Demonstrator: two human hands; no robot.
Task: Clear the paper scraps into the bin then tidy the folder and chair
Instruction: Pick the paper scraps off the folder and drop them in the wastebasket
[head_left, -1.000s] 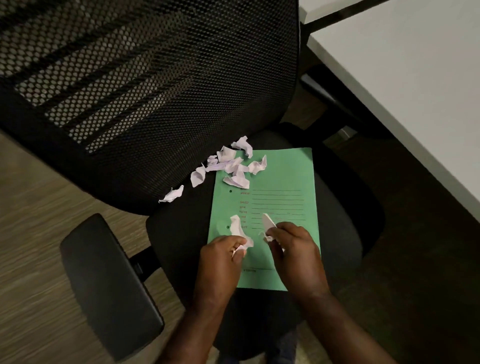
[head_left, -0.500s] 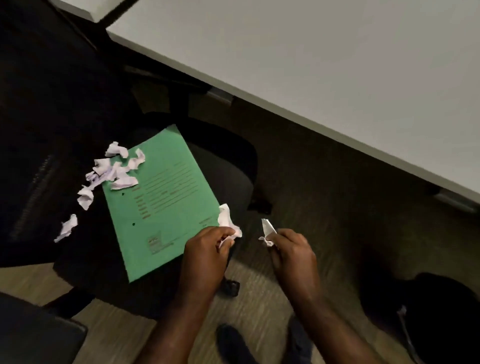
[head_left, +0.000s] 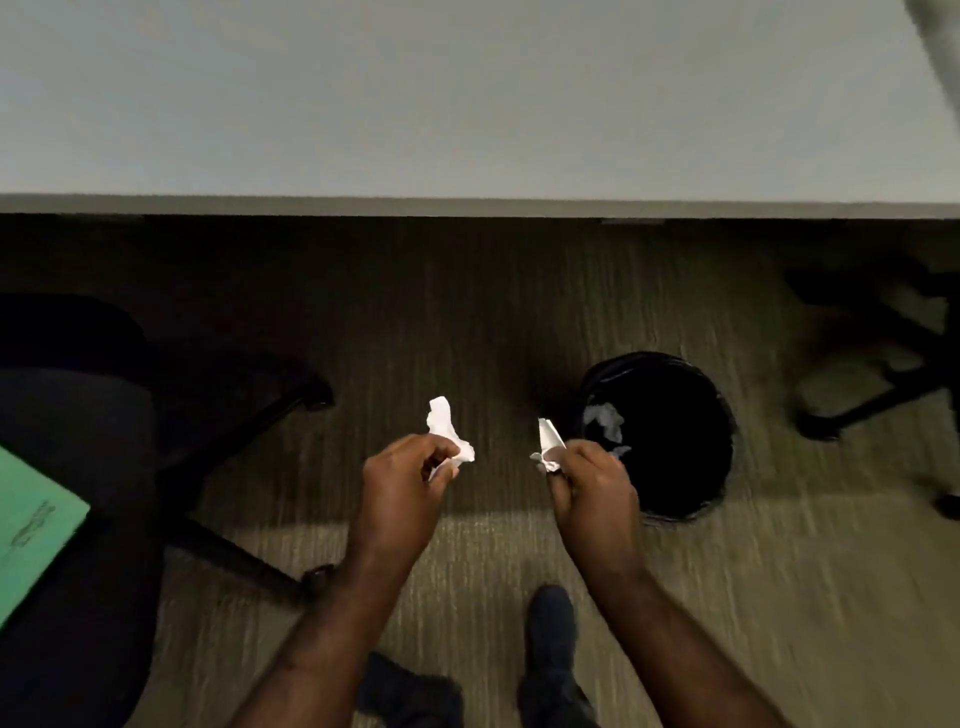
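Your left hand (head_left: 402, 483) pinches a crumpled paper scrap (head_left: 448, 432) in closed fingers above the carpeted floor (head_left: 467, 322). Your right hand (head_left: 592, 486) grips a smaller folded scrap (head_left: 548, 442) the same way, just beside the rim of the black-lined bin (head_left: 670, 431), where a few scraps (head_left: 605, 420) already lie. The green folder (head_left: 31, 525) rests on the office chair (head_left: 72, 426) seat at the left edge. The pale bench (head_left: 467, 104) spans the top.
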